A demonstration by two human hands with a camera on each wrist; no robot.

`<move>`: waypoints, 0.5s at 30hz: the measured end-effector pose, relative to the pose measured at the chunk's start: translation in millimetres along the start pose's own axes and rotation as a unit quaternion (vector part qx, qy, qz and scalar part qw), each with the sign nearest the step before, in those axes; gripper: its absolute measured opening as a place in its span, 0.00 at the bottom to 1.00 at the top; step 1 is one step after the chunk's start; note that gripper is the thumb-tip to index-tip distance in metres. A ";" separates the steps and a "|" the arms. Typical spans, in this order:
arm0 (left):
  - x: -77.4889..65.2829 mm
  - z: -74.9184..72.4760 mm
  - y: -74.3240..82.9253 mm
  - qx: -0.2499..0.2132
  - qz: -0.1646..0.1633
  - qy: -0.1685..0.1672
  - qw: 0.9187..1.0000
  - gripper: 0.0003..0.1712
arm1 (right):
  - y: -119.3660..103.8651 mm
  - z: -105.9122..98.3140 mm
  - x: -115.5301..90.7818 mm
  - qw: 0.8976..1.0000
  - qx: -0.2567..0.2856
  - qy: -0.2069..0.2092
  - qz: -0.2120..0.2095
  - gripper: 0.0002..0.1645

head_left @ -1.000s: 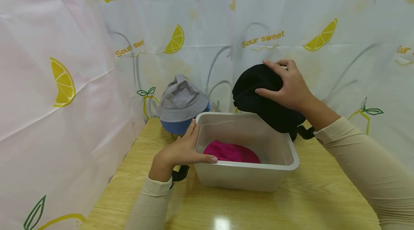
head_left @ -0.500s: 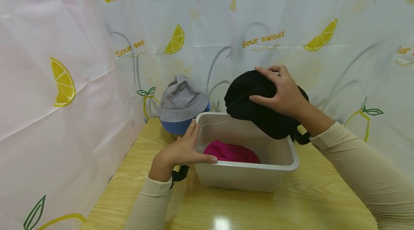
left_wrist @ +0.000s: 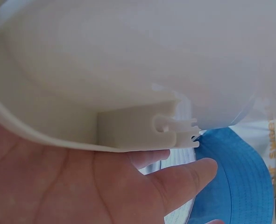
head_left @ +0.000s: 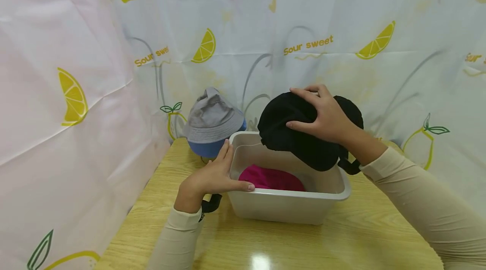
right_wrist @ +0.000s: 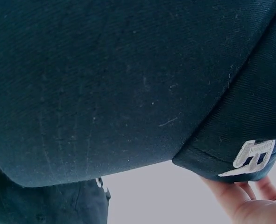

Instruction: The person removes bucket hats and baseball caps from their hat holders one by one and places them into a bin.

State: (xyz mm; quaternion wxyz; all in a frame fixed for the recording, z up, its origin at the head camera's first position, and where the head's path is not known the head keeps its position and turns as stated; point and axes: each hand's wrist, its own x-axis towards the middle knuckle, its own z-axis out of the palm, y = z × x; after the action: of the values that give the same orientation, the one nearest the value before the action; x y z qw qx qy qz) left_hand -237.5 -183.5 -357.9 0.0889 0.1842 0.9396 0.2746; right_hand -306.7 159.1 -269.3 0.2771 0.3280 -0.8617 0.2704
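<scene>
My right hand (head_left: 328, 118) grips a black baseball cap (head_left: 286, 124) by its crown, thumb and fingers spread over it. The cap hangs tilted above the right part of a beige plastic bin (head_left: 281, 209). White embroidered letters (right_wrist: 252, 158) show on its front in the right wrist view. My left hand (head_left: 212, 177) rests against the bin's front left corner, thumb along the front rim and fingers straight along the side. In the left wrist view, the palm (left_wrist: 81, 186) touches the bin's edge. A magenta cap (head_left: 271, 178) lies inside the bin.
Behind the bin's left side, a grey bucket hat (head_left: 214, 120) sits stacked on a blue hat (head_left: 206, 148). More black headwear (head_left: 351, 109) shows behind my right hand, partly hidden. Everything stands on a wooden table (head_left: 288, 244) before a lemon-print curtain (head_left: 243, 17).
My right hand has carried the black cap left and down, further over the bin. More of the black headwear behind it has come into view. My left hand has stayed at the corner.
</scene>
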 end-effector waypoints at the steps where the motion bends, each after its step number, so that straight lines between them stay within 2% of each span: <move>1: -0.1 -0.2 0.2 0.000 0.000 0.000 1.000 0.84 | -0.7 0.7 -0.4 1.000 0.000 -0.002 -0.003 0.52; 7: -1.0 -0.8 1.4 -0.003 0.000 0.000 1.000 0.85 | -6.8 4.4 -2.7 1.000 0.006 -0.027 -0.012 0.52; 15: -2.1 -0.7 2.7 -0.012 -0.006 -0.004 1.000 0.86 | -14.9 9.7 -5.3 0.998 0.027 -0.052 -0.015 0.48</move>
State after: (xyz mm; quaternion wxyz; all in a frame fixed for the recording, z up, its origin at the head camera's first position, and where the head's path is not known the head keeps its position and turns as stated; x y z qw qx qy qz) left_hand -235.0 -182.6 -355.7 0.0963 0.1780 0.9370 0.2848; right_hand -295.6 145.6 -275.2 0.2269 0.3620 -0.8624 0.2715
